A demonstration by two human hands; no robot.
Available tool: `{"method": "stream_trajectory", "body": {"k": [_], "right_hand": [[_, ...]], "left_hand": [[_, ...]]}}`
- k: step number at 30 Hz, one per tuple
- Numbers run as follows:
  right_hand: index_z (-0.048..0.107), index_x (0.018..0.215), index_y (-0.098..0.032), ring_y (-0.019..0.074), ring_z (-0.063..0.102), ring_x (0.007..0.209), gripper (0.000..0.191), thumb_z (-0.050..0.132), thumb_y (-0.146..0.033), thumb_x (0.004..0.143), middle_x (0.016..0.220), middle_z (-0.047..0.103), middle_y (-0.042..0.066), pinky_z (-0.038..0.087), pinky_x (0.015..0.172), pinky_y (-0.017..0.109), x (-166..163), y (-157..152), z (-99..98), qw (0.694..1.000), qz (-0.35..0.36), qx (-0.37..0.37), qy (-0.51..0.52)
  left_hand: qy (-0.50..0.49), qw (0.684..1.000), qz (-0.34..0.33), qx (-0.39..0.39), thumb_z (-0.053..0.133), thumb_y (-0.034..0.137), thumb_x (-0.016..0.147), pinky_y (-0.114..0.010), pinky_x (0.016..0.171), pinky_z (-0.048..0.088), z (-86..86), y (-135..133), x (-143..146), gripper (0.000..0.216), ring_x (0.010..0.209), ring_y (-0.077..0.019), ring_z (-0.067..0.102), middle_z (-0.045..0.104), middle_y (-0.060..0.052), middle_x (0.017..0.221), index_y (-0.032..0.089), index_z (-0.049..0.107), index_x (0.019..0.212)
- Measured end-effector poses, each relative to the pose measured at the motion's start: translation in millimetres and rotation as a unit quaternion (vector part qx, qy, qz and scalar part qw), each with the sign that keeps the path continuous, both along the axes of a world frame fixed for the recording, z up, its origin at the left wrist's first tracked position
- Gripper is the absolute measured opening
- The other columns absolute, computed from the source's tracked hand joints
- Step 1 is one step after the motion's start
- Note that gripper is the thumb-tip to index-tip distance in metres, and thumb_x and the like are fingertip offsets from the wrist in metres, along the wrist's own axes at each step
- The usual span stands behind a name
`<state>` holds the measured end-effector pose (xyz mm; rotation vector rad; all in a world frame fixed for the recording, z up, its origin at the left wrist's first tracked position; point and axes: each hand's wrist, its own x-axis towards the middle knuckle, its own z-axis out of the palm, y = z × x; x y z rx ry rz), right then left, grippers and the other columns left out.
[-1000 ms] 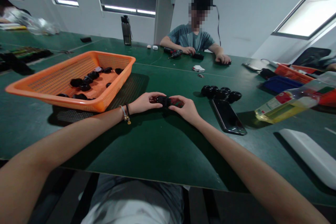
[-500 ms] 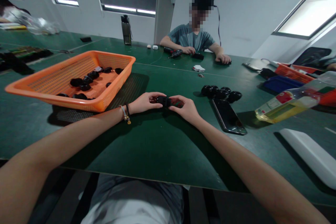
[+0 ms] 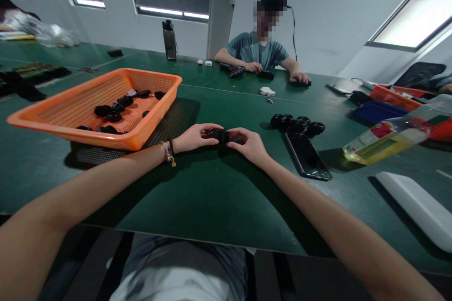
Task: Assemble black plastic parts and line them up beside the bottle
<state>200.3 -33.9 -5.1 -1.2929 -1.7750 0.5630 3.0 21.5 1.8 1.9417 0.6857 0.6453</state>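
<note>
My left hand [image 3: 195,138] and my right hand [image 3: 249,145] meet over the green table [image 3: 212,197], both pinching a small black part [image 3: 221,136] held between their fingertips just above the tabletop. The left wrist wears a bracelet and a dark band. A row of several similar black round parts [image 3: 297,124] lies to the right of my hands. More black parts [image 3: 113,114] lie in the orange mesh basket [image 3: 63,124] to the left.
A dark phone [image 3: 307,156] lies right of my hands, beside a tilted plastic bottle of yellow liquid [image 3: 388,138] and a white flat object [image 3: 413,207]. Another person sits across the table with hands on tools. A dark bottle [image 3: 170,40] stands at the far side. Orange and blue trays [image 3: 384,103] sit far right.
</note>
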Motion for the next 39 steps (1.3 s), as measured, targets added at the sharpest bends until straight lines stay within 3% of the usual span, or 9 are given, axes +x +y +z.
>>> {"method": "stream_trajectory", "body": {"k": [39], "right_hand": [[0.066, 0.09, -0.018, 0.0153, 0.062, 0.074, 0.027, 0.067, -0.018, 0.064, 0.081, 0.069, 0.002, 0.046, 0.063, 0.028, -0.5, -0.5, 0.5, 1.0, 0.005, -0.01, 0.01]], "left_hand": [[0.02, 1.0, 0.007, 0.009, 0.063, 0.03, 0.07, -0.038, 0.089, 0.045, 2.1, -1.7, 0.4, 0.05, 0.101, -0.0215, 0.058, 0.061, -0.01, 0.112, 0.012, 0.053, 0.116]]}}
